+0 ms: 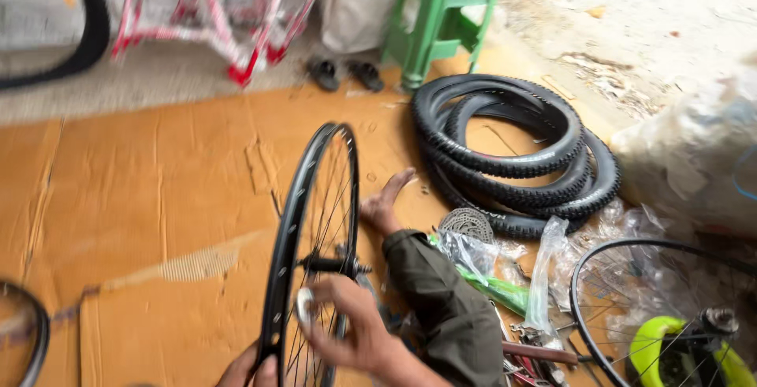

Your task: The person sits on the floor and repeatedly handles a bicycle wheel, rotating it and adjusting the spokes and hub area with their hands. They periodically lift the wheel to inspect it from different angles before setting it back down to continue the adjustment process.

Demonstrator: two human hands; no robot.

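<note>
A black spoked bicycle wheel rim [303, 221] stands upright on edge in front of me, its hub axle [335, 265] pointing right. My left hand [248, 371] grips the rim at the bottom edge of the view. My right hand [355, 336] is curled against the spokes just below the hub, its fingers pinching a small silvery part [304, 305]. My outstretched leg in an olive trouser [441, 300] lies to the right of the wheel, with the bare foot [385, 202] resting on the cardboard floor [158, 198].
Several black tyres [512, 146] are piled at the right, beside a silver sprocket cassette [467, 223] and clear plastic bags [544, 269]. A second spoked wheel [631, 277] lies at lower right. Behind stand a green stool [441, 9], a red-and-white bike frame [213, 20] and dark sandals [347, 74].
</note>
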